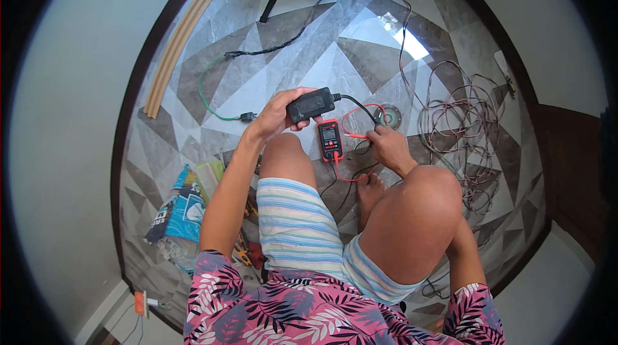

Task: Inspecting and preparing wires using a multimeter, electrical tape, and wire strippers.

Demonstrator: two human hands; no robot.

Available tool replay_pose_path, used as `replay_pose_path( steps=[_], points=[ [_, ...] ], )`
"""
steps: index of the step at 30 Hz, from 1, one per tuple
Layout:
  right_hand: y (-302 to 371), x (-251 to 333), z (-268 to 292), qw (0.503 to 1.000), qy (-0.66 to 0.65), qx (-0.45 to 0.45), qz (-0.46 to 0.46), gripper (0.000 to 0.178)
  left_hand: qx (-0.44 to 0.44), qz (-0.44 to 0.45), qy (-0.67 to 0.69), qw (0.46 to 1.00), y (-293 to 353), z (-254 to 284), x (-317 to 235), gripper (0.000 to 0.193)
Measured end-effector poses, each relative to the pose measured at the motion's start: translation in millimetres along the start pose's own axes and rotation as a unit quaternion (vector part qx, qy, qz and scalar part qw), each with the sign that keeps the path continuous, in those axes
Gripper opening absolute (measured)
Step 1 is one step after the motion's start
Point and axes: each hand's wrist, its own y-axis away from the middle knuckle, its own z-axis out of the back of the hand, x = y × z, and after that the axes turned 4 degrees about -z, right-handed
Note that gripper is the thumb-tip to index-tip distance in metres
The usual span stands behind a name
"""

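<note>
Left grip (277, 113) clasps black adapter (311, 106), best kept steady; at its four o'clock, right grip (391, 149) pinches red probe (358, 136).

Black oblong adapter (310, 106) held tilted; red-edged multimeter (330, 137) near.

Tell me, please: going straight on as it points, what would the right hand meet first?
Most likely the black cable, which reaches the fingers of the right hand; exact depth is unclear.
</note>
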Motion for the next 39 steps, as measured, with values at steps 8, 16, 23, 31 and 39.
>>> replay_pose_path(
  steps=[8, 16, 23, 31, 39],
  points=[
    [14, 9, -25, 0.997, 0.017, 0.072, -0.018, 0.020, -0.002, 0.013, 0.013, 1.000, -40, -31, -16, 0.052],
    [20, 30, -38, 0.955, -0.259, -0.022, -0.146, 0.048, -0.091, -0.017, -0.217, 0.972, -73, -18, 2, 0.045],
    [4, 65, -90, 0.939, -0.339, -0.047, -0.036, 0.050, -0.107, -0.126, -0.352, 0.921, -75, -9, 38, 0.046],
    [125, 7, -58, 0.969, -0.217, 0.116, 0.009, 0.047, -0.209, -0.211, -0.375, 0.878, -47, 22, 53, 0.044],
    [231, -85, 0, 0.951, 0.045, 0.289, 0.101, 0.035, -0.254, -0.272, -0.352, 0.859, -29, 43, 32, 0.046]
  ],
)
